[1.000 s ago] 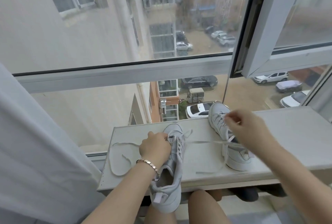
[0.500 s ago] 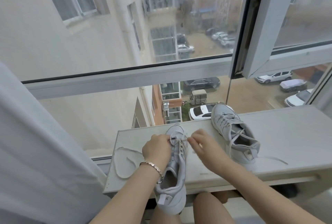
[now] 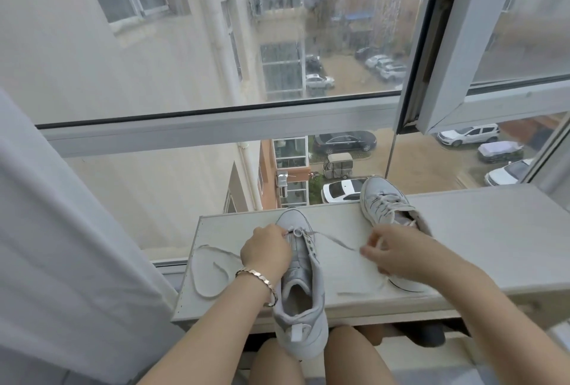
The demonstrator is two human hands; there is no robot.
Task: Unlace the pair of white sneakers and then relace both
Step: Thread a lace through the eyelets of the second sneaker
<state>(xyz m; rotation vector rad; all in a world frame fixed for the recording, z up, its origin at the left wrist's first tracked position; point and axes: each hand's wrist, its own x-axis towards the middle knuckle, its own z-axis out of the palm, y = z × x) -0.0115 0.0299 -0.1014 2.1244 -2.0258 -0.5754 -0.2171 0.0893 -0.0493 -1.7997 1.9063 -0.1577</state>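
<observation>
Two white sneakers on the tabletop — the near sneaker (image 3: 300, 286) hangs its heel over the front edge, the far sneaker (image 3: 389, 209) sits laced to the right. Left hand (image 3: 266, 253) pinches at the top eyelets; right hand (image 3: 398, 253) pinches the lace (image 3: 334, 241) — one loose end loops left.

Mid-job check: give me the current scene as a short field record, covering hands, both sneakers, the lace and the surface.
surface: white ledge at the window
near sneaker: toe toward the glass, heel overhanging the ledge edge, lace only at the toe end
far sneaker: laced, on the ledge to the right
left hand: grip at the near sneaker's front eyelets
right hand: pinching the lace, drawn out to the right
loose lace end: looped on the ledge, left
</observation>
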